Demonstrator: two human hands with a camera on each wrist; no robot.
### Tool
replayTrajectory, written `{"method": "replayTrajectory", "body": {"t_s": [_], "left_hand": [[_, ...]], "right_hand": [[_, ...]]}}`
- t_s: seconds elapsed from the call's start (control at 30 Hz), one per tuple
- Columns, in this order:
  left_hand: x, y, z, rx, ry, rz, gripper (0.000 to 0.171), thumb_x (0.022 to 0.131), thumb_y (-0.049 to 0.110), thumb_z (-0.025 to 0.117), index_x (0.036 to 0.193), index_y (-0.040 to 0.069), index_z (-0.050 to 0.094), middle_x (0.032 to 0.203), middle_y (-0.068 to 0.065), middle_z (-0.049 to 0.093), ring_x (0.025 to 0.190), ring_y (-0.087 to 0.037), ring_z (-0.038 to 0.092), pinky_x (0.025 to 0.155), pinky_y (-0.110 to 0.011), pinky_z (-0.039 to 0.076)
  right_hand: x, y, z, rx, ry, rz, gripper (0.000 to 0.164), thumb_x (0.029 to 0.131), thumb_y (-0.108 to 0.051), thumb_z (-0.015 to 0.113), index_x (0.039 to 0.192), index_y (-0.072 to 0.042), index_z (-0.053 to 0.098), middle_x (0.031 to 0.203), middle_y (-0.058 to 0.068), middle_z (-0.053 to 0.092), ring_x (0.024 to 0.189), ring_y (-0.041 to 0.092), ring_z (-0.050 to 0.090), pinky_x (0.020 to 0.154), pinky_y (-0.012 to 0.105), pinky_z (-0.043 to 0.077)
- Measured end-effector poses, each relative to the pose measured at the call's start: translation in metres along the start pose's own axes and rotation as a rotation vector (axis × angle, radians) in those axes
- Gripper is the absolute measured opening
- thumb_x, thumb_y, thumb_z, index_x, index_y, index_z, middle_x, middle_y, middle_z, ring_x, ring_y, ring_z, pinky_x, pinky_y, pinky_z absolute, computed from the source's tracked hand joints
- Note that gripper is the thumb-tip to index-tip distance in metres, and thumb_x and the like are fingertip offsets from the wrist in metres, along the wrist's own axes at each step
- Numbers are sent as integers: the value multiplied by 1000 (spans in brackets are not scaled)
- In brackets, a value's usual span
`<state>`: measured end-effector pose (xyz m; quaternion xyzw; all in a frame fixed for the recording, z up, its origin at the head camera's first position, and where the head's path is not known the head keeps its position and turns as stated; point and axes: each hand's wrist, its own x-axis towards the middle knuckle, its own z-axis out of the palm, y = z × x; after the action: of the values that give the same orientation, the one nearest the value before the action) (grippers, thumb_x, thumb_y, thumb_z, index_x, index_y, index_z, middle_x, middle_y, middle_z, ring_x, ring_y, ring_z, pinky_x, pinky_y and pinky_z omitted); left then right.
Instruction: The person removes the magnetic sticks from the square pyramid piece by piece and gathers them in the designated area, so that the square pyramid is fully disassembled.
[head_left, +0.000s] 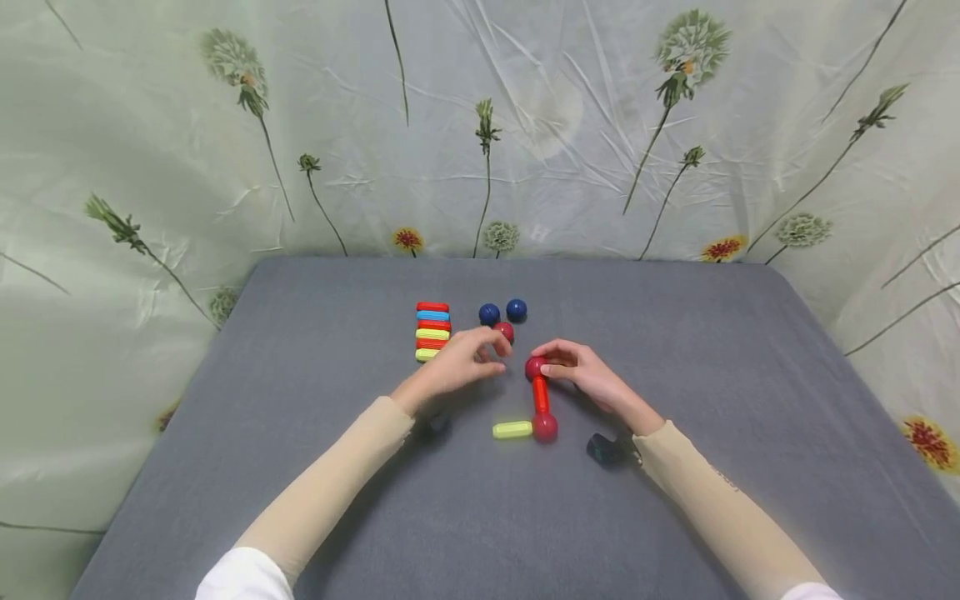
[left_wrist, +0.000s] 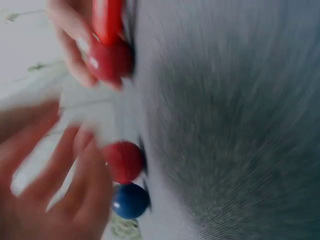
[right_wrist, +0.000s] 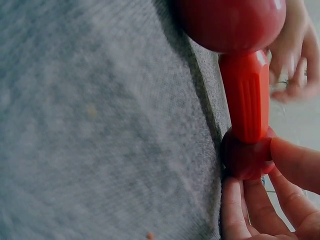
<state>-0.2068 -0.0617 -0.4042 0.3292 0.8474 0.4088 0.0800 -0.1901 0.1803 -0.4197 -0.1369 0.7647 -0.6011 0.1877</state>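
Observation:
My right hand pinches a red ball between thumb and fingers. From that ball a red stick runs to a second red ball, and a yellow-green stick sticks out leftward from the second one. In the right wrist view the red stick meets a ball at each end. My left hand hovers with fingers loosely bent and nothing in them, blurred in the left wrist view. Just beyond its fingertips lies a loose red ball, beside two dark blue balls.
Left of the balls, several red, blue and yellow-green sticks lie in a stacked row, partly behind my left hand. A grey cloth covers the table. Behind its far edge hangs a flowered curtain. A dark device sits by my right wrist.

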Motion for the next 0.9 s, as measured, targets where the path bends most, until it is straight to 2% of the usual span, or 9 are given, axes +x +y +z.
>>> {"method": "replayTrajectory", "body": {"t_s": [0.07,0.13,0.17,0.23,0.43,0.5,0.6,0.7,0.9], "left_hand": [[-10,7,4,-24,-192,25,24,85,8,70,109,10,64,105,-2,61,88,-15,57,80,-28,48],[-19,15,11,19,-338,39,29,85,11,70,113,15,64,105,4,59,92,-11,56,82,-26,47],[-22,18,15,58,-382,49,31,84,12,70,114,17,63,104,5,57,92,-10,55,82,-25,47],[-26,23,22,146,-412,72,33,84,12,70,116,19,63,100,7,55,90,-8,53,79,-23,46],[-27,31,31,383,-358,117,39,80,5,69,116,20,65,88,5,52,79,-9,50,66,-20,44],[-28,31,29,396,-349,115,40,80,6,69,116,22,66,90,5,52,80,-9,50,67,-19,44],[-32,27,22,345,-314,105,38,82,4,66,117,20,66,96,5,56,84,-9,52,72,-21,47],[-38,17,7,319,-205,83,33,82,1,66,112,14,65,99,3,60,87,-11,55,77,-25,49],[-55,-12,-25,429,94,-43,21,75,-7,71,88,7,63,87,-3,60,80,-19,56,73,-33,51]], "right_hand": [[0,0,0,9,-5,-5,35,93,-8,60,125,5,54,120,21,58,105,27,56,90,33,46],[-1,1,-1,13,-7,-9,35,93,-8,60,124,5,54,121,21,57,106,28,56,89,31,46],[-1,1,-1,14,-6,-10,35,93,-8,61,124,5,55,121,21,57,106,27,56,89,31,46],[0,1,-1,9,-7,-13,35,93,-9,61,124,5,55,121,21,57,106,27,55,89,29,45],[0,2,0,9,-8,-18,34,93,-8,61,124,5,55,121,21,57,104,27,56,88,28,46],[0,2,0,11,-7,-19,34,93,-7,61,124,5,55,120,21,57,103,26,56,87,28,46],[0,3,1,8,-2,-13,34,93,-8,61,124,5,55,120,21,57,102,24,56,87,28,46],[0,3,1,-1,2,-6,34,93,-8,61,124,5,55,120,20,58,101,23,56,86,28,46],[-1,2,-1,-32,23,-13,33,92,-7,61,123,4,57,119,20,58,103,26,55,86,29,46]]}}
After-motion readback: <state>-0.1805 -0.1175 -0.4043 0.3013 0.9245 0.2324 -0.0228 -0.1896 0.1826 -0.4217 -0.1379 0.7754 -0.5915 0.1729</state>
